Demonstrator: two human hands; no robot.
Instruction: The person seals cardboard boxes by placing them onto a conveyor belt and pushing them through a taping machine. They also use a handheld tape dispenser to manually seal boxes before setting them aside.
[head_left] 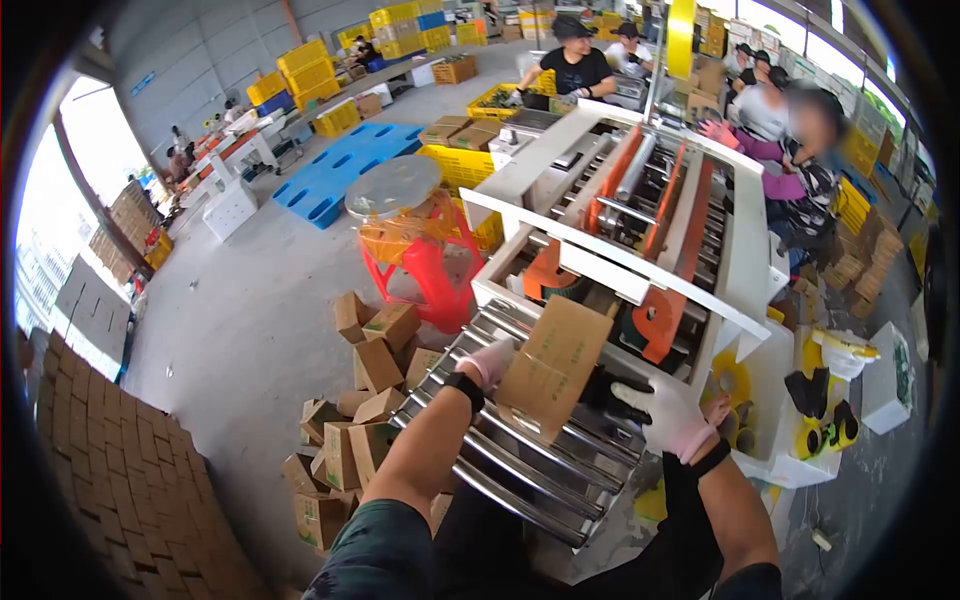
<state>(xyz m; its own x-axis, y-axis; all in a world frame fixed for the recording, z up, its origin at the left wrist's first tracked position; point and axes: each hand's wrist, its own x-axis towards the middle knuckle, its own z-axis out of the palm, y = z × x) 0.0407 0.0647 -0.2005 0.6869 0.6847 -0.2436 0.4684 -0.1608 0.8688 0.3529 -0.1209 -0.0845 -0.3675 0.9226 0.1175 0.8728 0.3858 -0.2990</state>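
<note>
A brown cardboard box [557, 365] with green print sits tilted over the metal roller rack [520, 480], at the mouth of a white box-taping machine [600, 255]. My left hand [487, 365], in a pale pinkish glove, presses on the box's left side, its fingertips partly hidden behind it. On the right side, my right hand [672, 415], in a pale glove with dark finger parts, reaches its fingers against the box; where they meet it is dark and hard to make out. Orange guards [655, 325] flank the machine's outlet just beyond the box.
Several small cartons [355, 440] lie heaped on the floor left of the rack. A red stool [430, 285], a blue pallet [345, 170] and stacked cartons [110, 470] stand farther left. At right, a white foam bin [770, 440] holds tape rolls. Co-workers [575, 70] work beyond the machine.
</note>
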